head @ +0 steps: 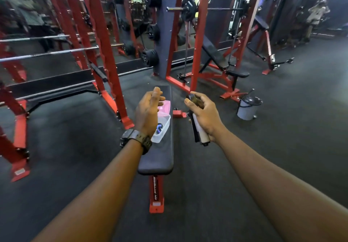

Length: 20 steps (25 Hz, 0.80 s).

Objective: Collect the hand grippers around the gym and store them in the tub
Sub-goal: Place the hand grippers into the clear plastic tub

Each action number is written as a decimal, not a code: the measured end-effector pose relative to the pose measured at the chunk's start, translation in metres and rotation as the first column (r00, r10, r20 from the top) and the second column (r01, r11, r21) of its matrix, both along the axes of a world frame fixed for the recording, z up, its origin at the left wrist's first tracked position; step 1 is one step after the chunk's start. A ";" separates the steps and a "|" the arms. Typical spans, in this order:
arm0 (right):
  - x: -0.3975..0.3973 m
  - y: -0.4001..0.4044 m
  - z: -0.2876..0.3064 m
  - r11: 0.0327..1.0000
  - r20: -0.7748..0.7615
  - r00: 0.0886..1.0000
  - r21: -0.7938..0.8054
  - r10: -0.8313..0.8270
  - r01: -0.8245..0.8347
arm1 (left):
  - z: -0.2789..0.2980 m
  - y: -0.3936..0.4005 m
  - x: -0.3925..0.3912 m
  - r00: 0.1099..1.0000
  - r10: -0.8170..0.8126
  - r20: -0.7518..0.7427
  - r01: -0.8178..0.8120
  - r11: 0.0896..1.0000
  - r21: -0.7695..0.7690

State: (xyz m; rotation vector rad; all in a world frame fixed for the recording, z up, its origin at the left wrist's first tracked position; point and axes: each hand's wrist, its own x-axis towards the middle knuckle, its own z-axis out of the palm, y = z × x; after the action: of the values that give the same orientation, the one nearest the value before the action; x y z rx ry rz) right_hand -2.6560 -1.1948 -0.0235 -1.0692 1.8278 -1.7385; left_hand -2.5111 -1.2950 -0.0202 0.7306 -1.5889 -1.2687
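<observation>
Hand gripper [197, 126] inside right grip [202, 112]

Single head-worn wide-angle view, looking forward and down from standing height. Both forearms enter from the bottom edge and reach toward frame centre. A flat bench [160, 147] lies lengthwise directly below and ahead, close to the camera. Red racks [105, 53] bend at the left margin from lens distortion. Far gym floor [301, 110] recedes right. No second view to compare
</observation>
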 end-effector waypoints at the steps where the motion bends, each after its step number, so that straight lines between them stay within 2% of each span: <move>1: -0.018 -0.018 -0.003 1.000 0.004 1.000 -0.003 0.011 -0.011 | -0.003 -0.014 -0.018 1.000 0.004 0.002 -0.004 1.000 0.005; 10: -0.215 -0.206 -0.050 0.979 0.035 0.978 0.010 0.205 -0.206 | -0.044 -0.158 -0.186 0.980 0.195 0.021 -0.197 0.976 0.098; 15: -0.283 -0.309 -0.077 0.938 0.046 0.944 0.106 0.326 -0.329 | -0.073 -0.242 -0.246 0.954 0.298 0.021 -0.297 0.942 0.154; 18: -0.313 -0.370 -0.103 0.917 0.018 0.927 0.137 0.375 -0.374 | -0.104 -0.299 -0.273 0.933 0.359 0.027 -0.358 0.916 0.183; 20: -0.327 -0.412 -0.121 0.899 0.057 0.916 0.179 0.397 -0.400 | -0.128 -0.337 -0.290 0.923 0.383 0.045 -0.384 0.898 0.214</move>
State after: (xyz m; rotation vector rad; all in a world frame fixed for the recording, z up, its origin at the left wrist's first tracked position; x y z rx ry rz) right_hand -2.9832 -1.6067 -0.1440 -1.2394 1.5835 -1.3049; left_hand -2.8015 -1.6319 -0.1485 1.1249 -1.2351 -1.1542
